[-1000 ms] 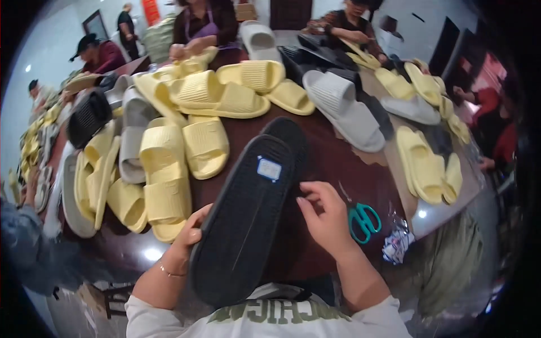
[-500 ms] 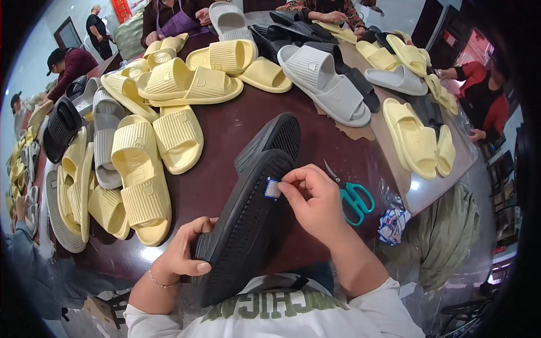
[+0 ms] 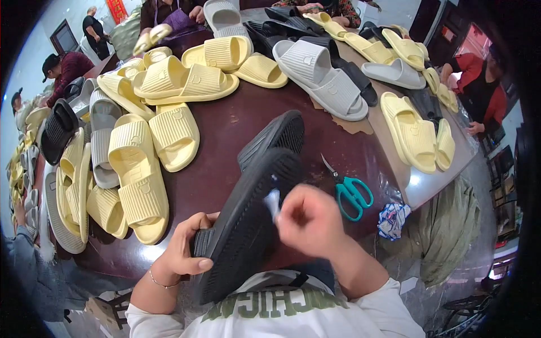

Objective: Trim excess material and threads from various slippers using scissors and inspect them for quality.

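A pair of black slide sandals (image 3: 248, 225) is tilted up in front of my body, soles partly turned to me. My left hand (image 3: 189, 245) is closed round the lower end, thumb on the sole's edge. My right hand (image 3: 313, 219) is pinched and smeared by motion, just right of the sole. From its fingertips a small white-and-blue sticker (image 3: 273, 201) stretches toward the sole, blurred; whether it still sticks there I cannot tell. Right of this hand lie scissors (image 3: 353, 197) with teal handles, blades apart.
Yellow slides (image 3: 138, 180) and grey slides (image 3: 321, 79) crowd the left and far parts of the dark red table (image 3: 225, 129). A crumpled blue-and-white wad (image 3: 394, 219) sits at the right edge. Several people work around; a green sack (image 3: 451, 236) stands right.
My right hand has drawn slightly down from the sole, pulling the sticker out of its flat position. Across the table, a person now lifts a yellow slide. My left hand keeps its grip.
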The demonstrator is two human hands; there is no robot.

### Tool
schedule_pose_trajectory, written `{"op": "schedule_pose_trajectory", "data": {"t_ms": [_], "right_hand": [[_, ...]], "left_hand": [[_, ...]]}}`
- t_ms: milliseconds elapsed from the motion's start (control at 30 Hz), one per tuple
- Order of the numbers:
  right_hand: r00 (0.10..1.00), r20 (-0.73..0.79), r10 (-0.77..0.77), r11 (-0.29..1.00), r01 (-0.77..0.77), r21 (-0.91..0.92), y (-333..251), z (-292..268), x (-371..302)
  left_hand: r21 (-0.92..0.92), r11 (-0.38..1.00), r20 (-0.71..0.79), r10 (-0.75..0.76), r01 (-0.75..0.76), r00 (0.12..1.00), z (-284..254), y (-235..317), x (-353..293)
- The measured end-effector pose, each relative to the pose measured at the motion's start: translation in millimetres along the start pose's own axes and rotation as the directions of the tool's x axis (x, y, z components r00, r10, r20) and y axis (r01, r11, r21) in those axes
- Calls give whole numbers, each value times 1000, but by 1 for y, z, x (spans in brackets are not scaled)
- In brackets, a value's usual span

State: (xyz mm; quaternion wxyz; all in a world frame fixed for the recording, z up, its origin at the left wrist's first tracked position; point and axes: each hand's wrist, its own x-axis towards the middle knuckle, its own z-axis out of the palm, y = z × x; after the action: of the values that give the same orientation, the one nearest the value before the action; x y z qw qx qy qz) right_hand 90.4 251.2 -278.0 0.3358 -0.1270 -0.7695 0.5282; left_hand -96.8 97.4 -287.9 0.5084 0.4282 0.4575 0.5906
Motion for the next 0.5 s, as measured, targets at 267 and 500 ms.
{"op": "schedule_pose_trajectory", "data": {"t_ms": [267,500], "right_hand": [[981,-97,171,981,-178,-71,-31,-78,-48],[723,-511,465,713,-648,-267,-23,-188,-108]], "left_hand": [[59,998,-92,31,-25,995,-9,-2,-4],[341,933,-141,175,-119,974,18,41,0]]}}
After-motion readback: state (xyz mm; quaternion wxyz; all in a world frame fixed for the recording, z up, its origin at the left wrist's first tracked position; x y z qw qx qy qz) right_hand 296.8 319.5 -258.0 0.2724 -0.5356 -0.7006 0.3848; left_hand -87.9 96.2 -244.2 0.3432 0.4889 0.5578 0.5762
